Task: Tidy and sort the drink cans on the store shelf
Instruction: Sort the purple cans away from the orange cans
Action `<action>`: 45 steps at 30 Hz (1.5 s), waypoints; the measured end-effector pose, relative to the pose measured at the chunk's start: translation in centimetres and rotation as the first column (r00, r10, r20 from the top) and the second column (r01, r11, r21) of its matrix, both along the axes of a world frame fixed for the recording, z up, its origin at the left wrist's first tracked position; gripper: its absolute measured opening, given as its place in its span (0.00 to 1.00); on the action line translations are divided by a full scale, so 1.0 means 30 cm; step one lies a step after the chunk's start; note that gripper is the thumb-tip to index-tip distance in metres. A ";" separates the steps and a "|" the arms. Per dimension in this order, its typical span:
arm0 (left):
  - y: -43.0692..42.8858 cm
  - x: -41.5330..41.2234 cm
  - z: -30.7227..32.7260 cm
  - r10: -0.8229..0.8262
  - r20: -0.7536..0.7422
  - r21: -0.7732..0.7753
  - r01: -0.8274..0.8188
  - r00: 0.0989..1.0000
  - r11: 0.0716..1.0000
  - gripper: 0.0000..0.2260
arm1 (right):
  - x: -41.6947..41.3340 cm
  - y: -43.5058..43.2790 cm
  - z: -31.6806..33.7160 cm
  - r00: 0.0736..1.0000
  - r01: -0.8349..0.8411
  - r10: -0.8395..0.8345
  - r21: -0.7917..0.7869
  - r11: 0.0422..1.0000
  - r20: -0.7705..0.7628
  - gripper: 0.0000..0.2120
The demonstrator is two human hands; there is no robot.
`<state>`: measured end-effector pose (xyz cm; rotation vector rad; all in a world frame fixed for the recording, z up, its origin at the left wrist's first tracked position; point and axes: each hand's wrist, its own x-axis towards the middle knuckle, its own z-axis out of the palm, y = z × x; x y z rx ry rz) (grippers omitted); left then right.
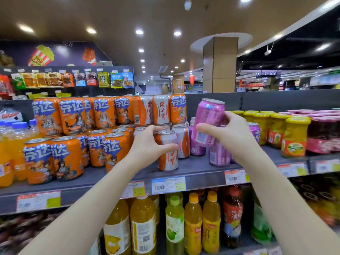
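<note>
My left hand point(147, 144) grips a white-and-orange can point(168, 157) that stands near the front of the grey shelf point(198, 170). My right hand point(231, 133) holds a purple can point(208, 116) tilted in the air above other purple cans point(219, 155) on the shelf. Orange cans point(71, 144) fill the left part in two stacked layers. More white-and-orange cans point(161, 109) stand on the upper layer behind my left hand.
Yellow-lidded fruit jars point(294, 138) and pink-lidded jars point(322, 133) stand at the right of the shelf. Orange drink bottles point(7, 155) sit at the far left. Bottled drinks point(193, 223) fill the shelf below. Price tags point(168, 184) line the shelf edge.
</note>
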<state>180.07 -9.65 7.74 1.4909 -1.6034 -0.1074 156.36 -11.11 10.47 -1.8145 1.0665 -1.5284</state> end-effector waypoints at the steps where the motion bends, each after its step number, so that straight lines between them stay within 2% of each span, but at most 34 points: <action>1: 0.000 -0.003 -0.008 0.004 -0.009 -0.014 -0.004 1.000 1.000 0.35 | -0.031 -0.001 0.018 1.000 0.010 -0.010 -0.011 1.000 0.020 0.18; 7: -0.001 -0.032 -0.052 0.099 0.039 -0.133 -0.093 0.994 0.987 0.36 | -0.242 -0.050 0.074 0.991 0.134 -0.134 -0.020 0.991 0.015 0.19; 10: -0.017 -0.049 -0.071 0.236 0.170 -0.333 -0.169 0.957 0.928 0.38 | -0.331 -0.091 0.043 0.981 0.195 -0.195 0.017 0.981 -0.001 0.18; 12: -0.027 -0.081 -0.080 0.283 0.246 -0.449 -0.150 0.927 0.881 0.36 | -0.389 -0.119 0.017 0.975 0.221 -0.222 0.049 0.974 0.018 0.18; 15: -0.033 -0.154 -0.076 0.265 0.278 -0.500 -0.096 0.923 0.860 0.33 | -0.456 -0.155 -0.011 0.953 0.302 -0.302 0.047 0.952 -0.010 0.20; 20: -0.060 -0.277 -0.076 0.140 0.270 -0.466 0.003 0.953 0.885 0.27 | -0.477 -0.215 -0.063 0.947 0.316 -0.308 0.084 0.945 -0.092 0.23; 25: -0.096 -0.387 -0.100 0.210 0.318 -0.489 -0.030 0.924 0.872 0.23 | -0.473 -0.273 -0.136 0.945 0.314 -0.295 0.133 0.940 -0.141 0.27; 28: -0.121 -0.441 -0.135 0.170 0.301 -0.317 -0.069 0.938 0.946 0.31 | -0.480 -0.285 -0.149 0.953 0.285 -0.261 0.156 0.946 -0.157 0.28; 30: -0.137 -0.461 -0.152 0.081 0.217 -0.138 -0.052 0.973 0.989 0.35 | -0.487 -0.290 -0.150 0.955 0.269 -0.242 0.156 0.950 -0.174 0.28; 32: -0.147 -0.473 -0.158 -0.003 0.097 -0.034 0.007 0.995 0.999 0.33 | -0.496 -0.300 -0.153 0.961 0.245 -0.216 0.166 0.955 -0.172 0.28; 36: -0.165 -0.486 -0.155 -0.017 -0.019 -0.028 0.016 1.000 0.999 0.32 | -0.506 -0.331 -0.164 0.965 0.217 -0.182 0.190 0.957 -0.186 0.30; 42: -0.174 -0.496 -0.150 0.003 -0.034 -0.021 -0.004 0.999 1.000 0.31 | -0.501 -0.365 -0.177 0.970 0.185 -0.142 0.224 0.957 -0.195 0.31; 45: -0.169 -0.491 -0.148 -0.055 -0.064 -0.007 0.055 0.996 0.998 0.30 | -0.500 -0.355 -0.155 0.969 0.151 -0.090 0.265 0.952 -0.229 0.31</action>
